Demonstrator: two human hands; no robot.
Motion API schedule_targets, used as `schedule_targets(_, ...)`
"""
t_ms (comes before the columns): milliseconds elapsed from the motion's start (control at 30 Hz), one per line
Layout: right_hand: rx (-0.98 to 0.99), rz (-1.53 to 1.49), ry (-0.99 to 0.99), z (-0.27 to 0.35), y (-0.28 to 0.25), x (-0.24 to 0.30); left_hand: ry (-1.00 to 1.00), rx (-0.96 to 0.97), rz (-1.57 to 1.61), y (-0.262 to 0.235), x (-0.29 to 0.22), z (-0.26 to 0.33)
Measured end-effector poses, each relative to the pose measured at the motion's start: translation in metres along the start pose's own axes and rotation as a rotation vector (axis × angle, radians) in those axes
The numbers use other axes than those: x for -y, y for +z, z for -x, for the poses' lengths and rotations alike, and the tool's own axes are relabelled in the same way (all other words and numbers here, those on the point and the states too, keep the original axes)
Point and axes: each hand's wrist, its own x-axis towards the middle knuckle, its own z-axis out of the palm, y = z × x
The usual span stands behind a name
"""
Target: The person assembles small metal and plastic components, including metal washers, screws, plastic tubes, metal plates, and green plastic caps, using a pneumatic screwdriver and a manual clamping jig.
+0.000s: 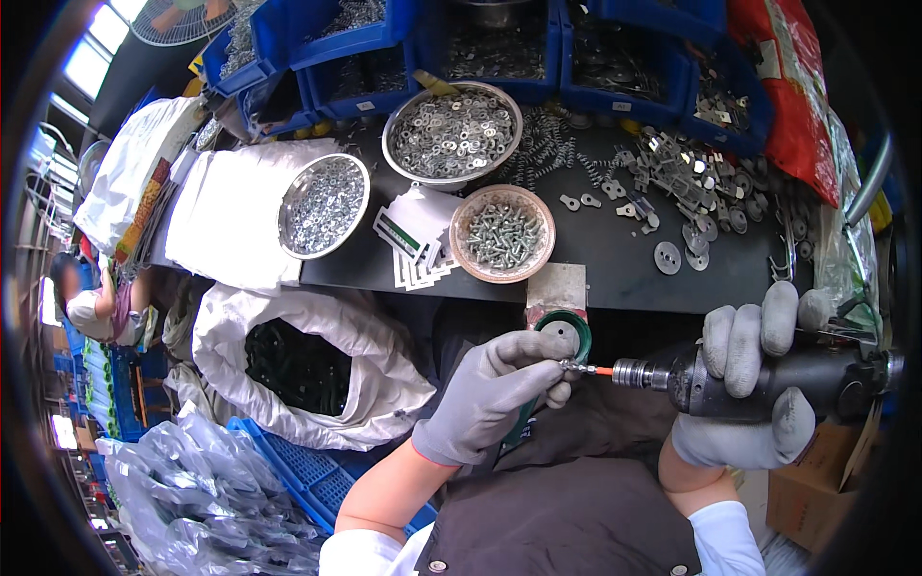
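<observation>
Left hand (495, 389) gripping green round part (562, 336), right hand (759, 384) clasping power screwdriver (768, 379), bit at part

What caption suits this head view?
Gloved left hand steadies a green part while right hand aims a power screwdriver.

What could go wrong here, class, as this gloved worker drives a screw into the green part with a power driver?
1. The left hand steadies the screw right at the driver bit; a slip could catch the glove or fingers.
2. The green round part is held only by hand, so it may twist under torque.
3. The bowl of screws sits near the bench edge and could be knocked off.
</observation>
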Motion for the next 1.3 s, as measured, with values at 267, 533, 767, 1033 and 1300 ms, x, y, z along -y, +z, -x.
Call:
schedule_targets(267,-0.026,-0.037,-0.008,0.004,-0.012,0.002,0.331,0.007,-0.636,0.009,0.002,-0.001)
schedule_targets(533,-0.133,-0.14,0.05,0.0,-0.021,-0.004,0.077,-0.035,-0.403,0.008,-0.002,0.006)
schedule_targets(767,-0.241,-0.195,0.075,-0.006,-0.027,-0.012,0.266,0.104,-0.287,0.005,-0.003,0.002)
schedule_targets(1033,-0.274,0.067,0.019,-0.007,-0.051,-0.011,0.766,0.051,-1.929,0.014,-0.012,-0.004)
schedule_targets(1300,-0.205,0.254,0.061,0.005,-0.06,-0.028,0.418,0.14,-2.136,0.0,0.005,-0.011)
